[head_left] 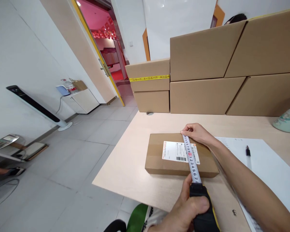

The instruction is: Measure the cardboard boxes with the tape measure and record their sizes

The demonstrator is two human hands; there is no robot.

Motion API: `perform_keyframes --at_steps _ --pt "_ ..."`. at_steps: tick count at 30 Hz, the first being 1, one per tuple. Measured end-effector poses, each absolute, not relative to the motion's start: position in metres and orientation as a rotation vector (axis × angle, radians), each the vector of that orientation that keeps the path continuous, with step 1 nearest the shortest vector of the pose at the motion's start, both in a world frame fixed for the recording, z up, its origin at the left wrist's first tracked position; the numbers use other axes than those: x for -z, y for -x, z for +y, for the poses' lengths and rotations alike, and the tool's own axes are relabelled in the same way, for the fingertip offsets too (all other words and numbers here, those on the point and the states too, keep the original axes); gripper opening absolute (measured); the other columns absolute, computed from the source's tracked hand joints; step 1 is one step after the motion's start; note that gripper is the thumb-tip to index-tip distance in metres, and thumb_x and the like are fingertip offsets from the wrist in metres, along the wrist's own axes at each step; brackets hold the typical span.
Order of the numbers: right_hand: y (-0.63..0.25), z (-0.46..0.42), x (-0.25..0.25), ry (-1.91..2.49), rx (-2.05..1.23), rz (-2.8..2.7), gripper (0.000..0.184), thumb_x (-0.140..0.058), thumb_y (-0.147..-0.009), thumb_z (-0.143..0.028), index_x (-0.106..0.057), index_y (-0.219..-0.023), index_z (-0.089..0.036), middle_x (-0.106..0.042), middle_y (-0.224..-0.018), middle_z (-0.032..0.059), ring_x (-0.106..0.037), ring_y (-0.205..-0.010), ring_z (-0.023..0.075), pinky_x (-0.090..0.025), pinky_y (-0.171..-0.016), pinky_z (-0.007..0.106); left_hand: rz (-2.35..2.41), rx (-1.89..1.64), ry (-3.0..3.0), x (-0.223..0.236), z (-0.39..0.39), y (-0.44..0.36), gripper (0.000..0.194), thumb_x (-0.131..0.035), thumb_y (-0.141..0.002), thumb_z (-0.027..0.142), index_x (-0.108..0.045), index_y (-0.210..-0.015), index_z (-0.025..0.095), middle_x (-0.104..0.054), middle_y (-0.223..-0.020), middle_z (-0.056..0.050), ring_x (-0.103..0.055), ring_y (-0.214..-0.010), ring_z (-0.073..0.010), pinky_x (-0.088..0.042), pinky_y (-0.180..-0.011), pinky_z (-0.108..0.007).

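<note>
A flat brown cardboard box (157,158) with a white shipping label (169,150) lies on the table near its left end. The white blade of a tape measure (192,164) runs across the box top from its far edge to past its near edge. My left hand (183,209) is closed around the black tape measure case (203,206), thumb on top, just in front of the box. At the far edge, my right hand (195,132) pinches the tape's end against the box. My right forearm covers part of the box's right side.
Large cardboard boxes (207,58) are stacked along the table's back. Right of the box lie paper sheets (263,167) with a pen (248,153); a pale green container (288,119) stands beyond. The table's left edge drops to a tiled floor (70,164).
</note>
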State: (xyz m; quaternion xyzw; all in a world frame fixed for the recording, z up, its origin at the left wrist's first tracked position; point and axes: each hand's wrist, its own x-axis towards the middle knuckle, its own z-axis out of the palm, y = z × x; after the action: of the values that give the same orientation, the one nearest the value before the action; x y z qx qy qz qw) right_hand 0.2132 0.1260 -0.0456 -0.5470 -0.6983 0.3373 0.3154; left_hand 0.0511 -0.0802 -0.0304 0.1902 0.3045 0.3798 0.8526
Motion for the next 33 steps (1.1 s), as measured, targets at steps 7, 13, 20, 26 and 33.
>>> perform_keyframes --at_steps 7,13,20,26,33 --pt "-0.213 0.125 0.043 1.451 -0.894 -1.839 0.025 -0.068 -0.072 -0.045 -0.070 -0.068 -0.020 -0.070 -0.067 0.0029 -0.061 -0.065 0.0173 -0.045 -0.060 0.028 0.616 -0.819 -0.412 0.033 -0.079 -0.054 0.086 -0.082 -0.059 0.031 -0.046 -0.137 0.021 -0.064 -0.092 -0.003 -0.063 -0.090 -0.0219 -0.041 -0.087 -0.034" --pt "-0.212 0.125 0.044 1.457 -0.896 -1.833 0.025 -0.069 -0.072 -0.046 -0.070 -0.069 -0.021 -0.070 -0.068 0.0028 -0.061 -0.065 0.0170 -0.045 -0.061 0.028 0.614 -0.825 -0.402 0.034 -0.080 -0.053 0.083 -0.082 -0.060 0.029 -0.048 -0.135 0.021 -0.063 -0.091 -0.003 -0.063 -0.086 -0.0193 -0.041 -0.083 -0.031" --pt "-0.212 0.125 0.044 1.450 -0.901 -1.829 0.025 -0.069 -0.071 -0.046 -0.070 -0.068 -0.021 -0.070 -0.067 0.0027 -0.061 -0.064 0.0175 -0.045 -0.060 0.028 0.616 -0.822 -0.438 0.037 -0.080 -0.053 0.080 -0.079 -0.062 0.029 -0.048 -0.135 0.022 -0.062 -0.091 -0.003 -0.063 -0.086 -0.0206 -0.043 -0.082 -0.032" --pt "-0.213 0.126 0.044 1.443 -0.906 -1.828 0.025 -0.069 -0.070 -0.046 -0.071 -0.069 -0.021 -0.071 -0.068 0.0031 -0.062 -0.065 0.0179 -0.046 -0.061 0.028 0.624 -0.833 -0.390 0.036 -0.079 -0.055 0.083 -0.080 -0.058 0.026 -0.049 -0.134 0.020 -0.062 -0.092 -0.003 -0.061 -0.084 -0.0187 -0.042 -0.081 -0.030" --pt "-0.212 0.124 0.043 1.438 -0.914 -1.834 0.025 -0.069 -0.071 -0.045 -0.069 -0.069 -0.021 -0.070 -0.068 0.0028 -0.061 -0.066 0.0177 -0.045 -0.061 0.028 0.643 -0.831 -0.348 0.055 -0.077 -0.057 0.091 -0.086 -0.050 0.029 -0.050 -0.134 0.021 -0.062 -0.086 -0.001 -0.059 -0.076 -0.0164 -0.041 -0.075 -0.028"
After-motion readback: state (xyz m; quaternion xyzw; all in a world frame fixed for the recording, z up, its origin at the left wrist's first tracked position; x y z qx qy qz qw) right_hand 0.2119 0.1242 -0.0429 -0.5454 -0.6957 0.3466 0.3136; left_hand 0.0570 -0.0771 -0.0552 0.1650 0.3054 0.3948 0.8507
